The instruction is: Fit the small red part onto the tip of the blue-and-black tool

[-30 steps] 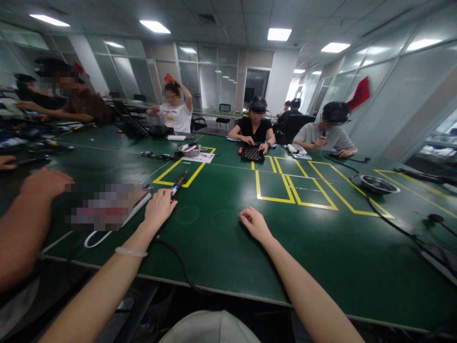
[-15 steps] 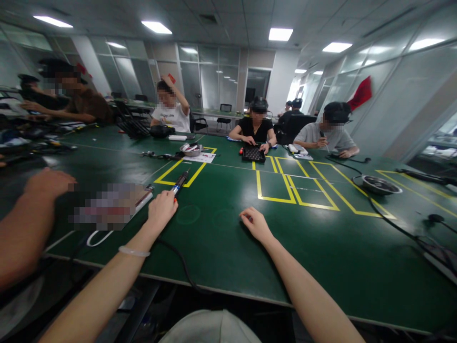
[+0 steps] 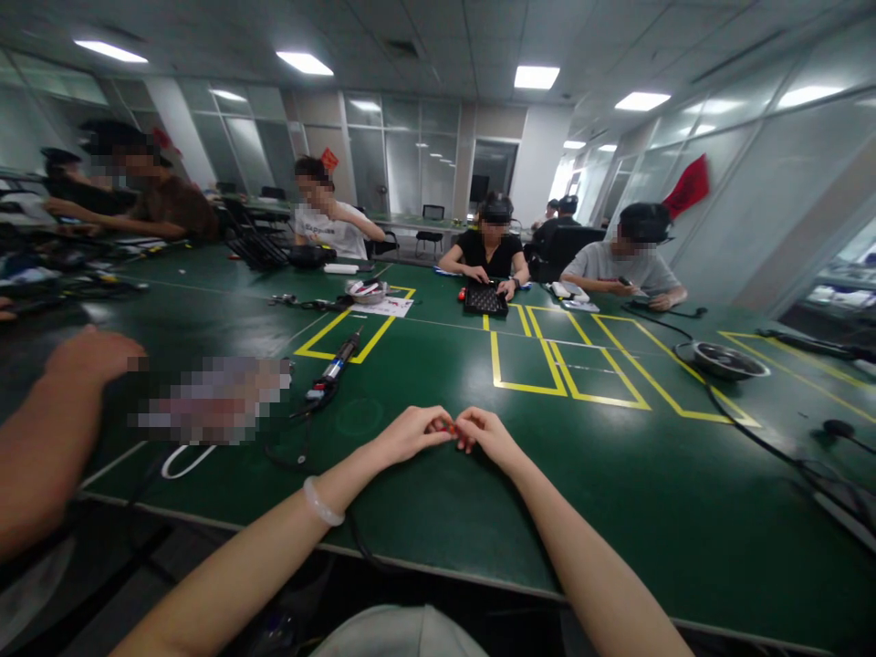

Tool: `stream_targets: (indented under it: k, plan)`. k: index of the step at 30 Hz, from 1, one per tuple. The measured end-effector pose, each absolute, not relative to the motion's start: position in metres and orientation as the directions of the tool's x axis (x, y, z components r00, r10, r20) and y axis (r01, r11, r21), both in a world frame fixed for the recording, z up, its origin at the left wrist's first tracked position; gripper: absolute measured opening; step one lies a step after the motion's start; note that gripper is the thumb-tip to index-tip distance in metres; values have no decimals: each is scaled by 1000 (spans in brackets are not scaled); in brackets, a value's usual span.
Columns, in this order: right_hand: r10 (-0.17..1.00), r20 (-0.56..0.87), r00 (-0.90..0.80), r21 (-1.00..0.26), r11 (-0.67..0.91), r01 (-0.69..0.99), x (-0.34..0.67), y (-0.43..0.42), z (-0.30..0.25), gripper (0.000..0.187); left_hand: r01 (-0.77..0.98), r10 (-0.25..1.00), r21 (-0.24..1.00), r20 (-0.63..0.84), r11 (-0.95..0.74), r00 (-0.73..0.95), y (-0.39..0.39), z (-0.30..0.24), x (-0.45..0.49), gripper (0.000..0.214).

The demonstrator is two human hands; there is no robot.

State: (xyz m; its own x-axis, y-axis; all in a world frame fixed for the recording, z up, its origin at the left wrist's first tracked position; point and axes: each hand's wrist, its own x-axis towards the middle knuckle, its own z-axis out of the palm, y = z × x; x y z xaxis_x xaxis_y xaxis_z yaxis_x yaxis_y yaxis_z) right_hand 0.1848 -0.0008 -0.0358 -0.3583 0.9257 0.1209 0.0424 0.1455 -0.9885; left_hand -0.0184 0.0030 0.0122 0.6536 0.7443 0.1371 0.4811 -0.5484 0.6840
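From where I stood, the person's left hand (image 3: pixel 411 434) and right hand (image 3: pixel 487 434) met fingertip to fingertip low over the green counter (image 3: pixel 616 484). Each was pinched narrow on a small red piece (image 3: pixel 448 427) held between them. That piece was to the right of the soldering iron (image 3: pixel 335 365) and nearer the person than it.

The soldering iron lay flat on the counter with no hand on it. Its far end pointed away into a yellow taped rectangle (image 3: pixel 320 334), and its black cord (image 3: pixel 301 438) curled back toward the near edge.

A pale bracelet (image 3: pixel 321 502) circled the left wrist. Left of the iron lay a white cable loop (image 3: pixel 182 459), and further left another person's forearm (image 3: pixel 41 438) rested on the counter. Well to the iron's right stood a metal bowl (image 3: pixel 725 359). Beyond the iron, a black tray (image 3: pixel 485 297) sat under a seated person's hands.
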Motion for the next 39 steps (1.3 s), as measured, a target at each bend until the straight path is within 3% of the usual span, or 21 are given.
stream_targets:
  k: [4, 10, 14, 16, 19, 22, 24, 27, 30, 39]
  plan:
    - [910, 51, -411, -998, 27, -64, 187, -3, -32, 37, 422, 736, 740, 143, -523, 662, 2, 9, -9, 29]
    - [840, 14, -542, -993, -51, -105, 192, -6, -30, 34, 417, 708, 732, 125, -539, 695, -5, 13, -12, 31]
    - [843, 12, -537, -988, -74, -139, 194, -5, -32, 33, 423, 703, 705, 151, -569, 695, -4, 18, -18, 35]
    - [863, 17, -504, -983, -78, -167, 194, -4, -33, 33, 516, 751, 619, 192, -592, 632, 4, 21, -32, 37]
    - [893, 25, -450, -978, -72, -195, 193, -2, -36, 34, 765, 844, 356, 250, -537, 475, 23, 20, -70, 38]
    - [920, 36, -391, -975, -54, -217, 193, 1, -38, 32, 966, 940, 108, 278, -234, 197, 40, 14, -119, 50]
    - [931, 38, -363, -975, -45, -218, 192, 2, -39, 32, 1000, 966, 24, 258, -4, -2, 47, 10, -150, 62]
    - [938, 42, -343, -978, -32, -208, 192, 3, -40, 32, 987, 977, 19, 139, 162, -163, 51, 5, -181, 65]
    - [945, 50, -323, -981, -14, -193, 192, 3, -40, 32, 980, 980, 50, 38, 195, -197, 53, 3, -191, 62]
    - [965, 107, -239, -990, 82, -111, 191, 5, -41, 30, 993, 992, 55, 58, 107, -110, 53, 6, -170, 61]
